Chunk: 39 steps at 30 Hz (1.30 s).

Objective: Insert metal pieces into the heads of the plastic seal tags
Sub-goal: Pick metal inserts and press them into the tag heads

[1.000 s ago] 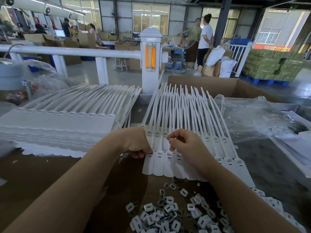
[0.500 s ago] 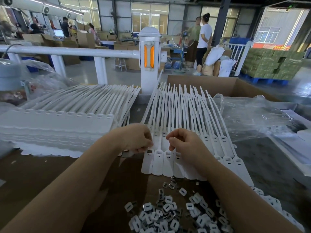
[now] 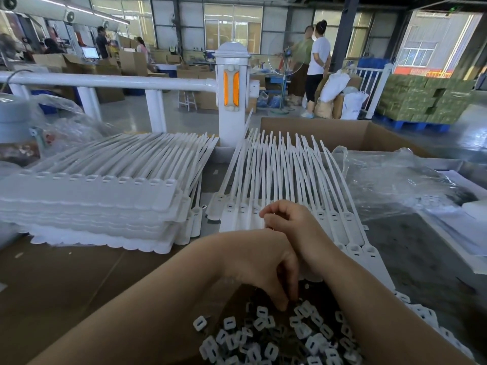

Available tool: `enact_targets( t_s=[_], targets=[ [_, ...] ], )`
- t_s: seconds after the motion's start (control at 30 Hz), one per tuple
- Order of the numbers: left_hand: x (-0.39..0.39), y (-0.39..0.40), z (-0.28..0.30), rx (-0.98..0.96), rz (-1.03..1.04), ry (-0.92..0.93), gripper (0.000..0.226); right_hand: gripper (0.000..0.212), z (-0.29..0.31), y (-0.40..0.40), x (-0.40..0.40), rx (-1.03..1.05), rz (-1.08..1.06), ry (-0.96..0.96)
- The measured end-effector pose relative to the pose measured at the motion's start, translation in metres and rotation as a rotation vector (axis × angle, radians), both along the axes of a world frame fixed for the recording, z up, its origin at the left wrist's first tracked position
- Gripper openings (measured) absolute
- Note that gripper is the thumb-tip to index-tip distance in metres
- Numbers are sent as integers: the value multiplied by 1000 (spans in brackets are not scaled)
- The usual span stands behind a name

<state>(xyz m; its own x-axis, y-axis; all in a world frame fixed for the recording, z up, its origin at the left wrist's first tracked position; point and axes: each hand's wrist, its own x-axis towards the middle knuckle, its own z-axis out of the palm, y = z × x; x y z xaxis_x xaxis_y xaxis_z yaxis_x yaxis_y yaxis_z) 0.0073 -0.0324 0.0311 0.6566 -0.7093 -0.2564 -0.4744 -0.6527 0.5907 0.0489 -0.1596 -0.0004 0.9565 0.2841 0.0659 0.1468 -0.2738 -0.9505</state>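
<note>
Two hands work here. The left hand (image 3: 266, 270) dips curled fingers into the heap of metal pieces (image 3: 279, 335), too many to count; whether it holds one I cannot tell. The right hand (image 3: 292, 222) rests loosely curled on the fanned seal tags (image 3: 276, 175). A second stack (image 3: 92, 196) lies left on the brown surface (image 3: 66, 280). Beyond, a warehouse: a white railing (image 3: 105, 81), two people (image 3: 313, 59) standing by a fan.
</note>
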Motion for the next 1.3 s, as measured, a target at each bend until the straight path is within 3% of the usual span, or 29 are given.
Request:
enact_targets(
  t_s=[0.2,0.4,0.5,0.73,1.3],
  targets=[
    [2,5,5,-43,122,-74,7,13,-1,-1,-1,89,15,64],
    [18,51,19,-207,535,-155,5,14,0,-1,0,-61,-1,-40],
    [25,71,16,-175,682,-170,7,14,0,0,1,-74,-1,-39],
    [29,72,7,40,625,-185,10,15,-2,1,3,-92,1,-52],
    [29,68,1,108,596,-123,13,15,-2,3,2,-125,9,-84]
  ],
)
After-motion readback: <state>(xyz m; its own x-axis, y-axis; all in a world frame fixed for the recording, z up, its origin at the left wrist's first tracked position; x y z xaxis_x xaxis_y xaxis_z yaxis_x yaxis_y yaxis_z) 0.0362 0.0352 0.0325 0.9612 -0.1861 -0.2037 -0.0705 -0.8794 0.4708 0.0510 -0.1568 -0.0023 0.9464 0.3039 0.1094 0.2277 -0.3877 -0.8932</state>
